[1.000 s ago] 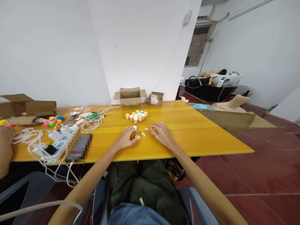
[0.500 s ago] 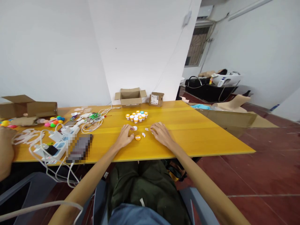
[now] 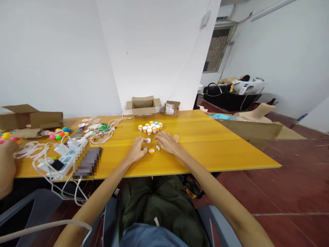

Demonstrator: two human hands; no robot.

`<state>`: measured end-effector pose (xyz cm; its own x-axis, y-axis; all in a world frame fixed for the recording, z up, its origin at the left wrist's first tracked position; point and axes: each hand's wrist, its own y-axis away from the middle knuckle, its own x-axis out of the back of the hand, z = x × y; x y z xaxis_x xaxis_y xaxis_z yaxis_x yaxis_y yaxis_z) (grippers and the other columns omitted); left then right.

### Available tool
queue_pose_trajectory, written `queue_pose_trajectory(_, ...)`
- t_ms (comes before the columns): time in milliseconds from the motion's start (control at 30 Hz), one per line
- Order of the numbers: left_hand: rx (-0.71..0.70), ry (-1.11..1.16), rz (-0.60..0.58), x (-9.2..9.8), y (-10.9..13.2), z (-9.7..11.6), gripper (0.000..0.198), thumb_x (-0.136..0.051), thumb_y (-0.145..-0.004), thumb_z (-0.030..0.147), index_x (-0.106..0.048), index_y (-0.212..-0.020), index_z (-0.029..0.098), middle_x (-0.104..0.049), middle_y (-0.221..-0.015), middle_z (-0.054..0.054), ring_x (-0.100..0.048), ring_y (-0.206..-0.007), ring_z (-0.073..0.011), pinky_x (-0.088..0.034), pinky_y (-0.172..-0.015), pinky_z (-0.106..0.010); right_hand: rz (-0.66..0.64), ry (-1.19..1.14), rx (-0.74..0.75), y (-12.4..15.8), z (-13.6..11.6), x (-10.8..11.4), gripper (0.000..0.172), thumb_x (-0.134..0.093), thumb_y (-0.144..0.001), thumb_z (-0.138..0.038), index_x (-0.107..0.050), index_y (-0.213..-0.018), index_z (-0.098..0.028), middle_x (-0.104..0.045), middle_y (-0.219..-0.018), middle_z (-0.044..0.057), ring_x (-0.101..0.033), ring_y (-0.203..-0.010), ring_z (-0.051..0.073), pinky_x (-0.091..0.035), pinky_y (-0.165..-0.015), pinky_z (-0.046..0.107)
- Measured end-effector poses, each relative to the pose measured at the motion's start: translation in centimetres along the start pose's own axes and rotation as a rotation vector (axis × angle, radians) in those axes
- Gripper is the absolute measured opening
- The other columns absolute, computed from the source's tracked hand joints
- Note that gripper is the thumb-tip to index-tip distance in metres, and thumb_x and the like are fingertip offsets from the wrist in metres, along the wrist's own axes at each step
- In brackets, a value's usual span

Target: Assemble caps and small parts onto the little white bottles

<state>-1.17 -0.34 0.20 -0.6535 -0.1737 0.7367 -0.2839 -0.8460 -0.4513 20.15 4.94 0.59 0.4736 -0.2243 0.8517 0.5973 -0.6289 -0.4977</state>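
Note:
My left hand point(image 3: 137, 150) rests on the yellow table point(image 3: 205, 147) with its fingertips at a small white lid point(image 3: 148, 140). Just right of it lies an orange cap point(image 3: 151, 150), apart from both hands. My right hand point(image 3: 166, 143) lies flat, fingers spread, next to a small white piece point(image 3: 157, 148). A clear little cup point(image 3: 176, 138) stands just right of that hand. Behind both hands sits a cluster of several small white jars with orange and blue lids point(image 3: 150, 127).
Two open cardboard boxes point(image 3: 143, 106) point(image 3: 171, 108) stand at the table's back edge. White cables point(image 3: 102, 132), power strips point(image 3: 61, 161), a dark phone point(image 3: 87, 162) and coloured balls point(image 3: 58, 133) crowd the left. Another person's arm point(image 3: 6, 168) is at far left.
My left hand let go of the orange cap and moved up to the white lid. My right hand slid left toward the middle, uncovering the clear cup.

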Motion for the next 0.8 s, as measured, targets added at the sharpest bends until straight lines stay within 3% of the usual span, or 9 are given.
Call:
queue_pose_trajectory(233, -0.001, 0.032, -0.016, 0.0, 0.2, 0.2, 0.024, -0.056, -0.078, 0.017, -0.054, -0.101, 0.024, -0.060, -0.102, -0.004, -0.056, -0.100, -0.0241, -0.046, -0.095, -0.042, -0.077, -0.095, 0.018, -2.5, -1.0, -0.2, 0.021, -0.058, -0.086, -0.005, -0.068, -0.097, -0.020, -0.069, -0.112, 0.009, -0.061, -0.108, 0.023, -0.046, -0.092, 0.035)
queue_pose_trajectory(567, 0.030, 0.096, -0.021, -0.3, 0.3, 0.0, 0.022, -0.058, -0.077, 0.021, -0.047, -0.096, 0.023, -0.058, -0.104, -0.004, -0.056, -0.103, -0.0232, -0.046, -0.098, -0.041, -0.201, -0.079, 0.004, -4.0, -2.2, -0.8, 0.024, -0.057, -0.082, -0.005, -0.073, -0.092, -0.019, -0.073, -0.101, 0.011, -0.065, -0.101, 0.025, -0.048, -0.088, 0.035)
queue_pose_trajectory(667, 0.036, 0.106, -0.043, -0.3, 0.3, 0.0, 0.023, -0.061, -0.079, 0.025, -0.048, -0.097, 0.024, -0.058, -0.103, -0.003, -0.056, -0.101, -0.0228, -0.046, -0.096, -0.040, -0.156, -0.179, -0.048, -4.0, -1.8, -1.0, 0.021, -0.058, -0.082, -0.007, -0.073, -0.087, -0.021, -0.074, -0.098, 0.009, -0.066, -0.098, 0.024, -0.049, -0.085, 0.034)
queue_pose_trajectory(800, 0.042, 0.127, -0.097, -0.5, 0.4, 0.1, 0.028, -0.066, -0.082, 0.039, -0.049, -0.099, 0.024, -0.058, -0.101, -0.003, -0.056, -0.096, -0.0217, -0.047, -0.091, -0.039, -0.025, -0.527, -0.168, -3.9, -0.3, -1.0, 0.009, -0.064, -0.085, -0.022, -0.069, -0.078, -0.020, -0.073, -0.084, 0.004, -0.066, -0.083, 0.020, -0.050, -0.077, 0.032)
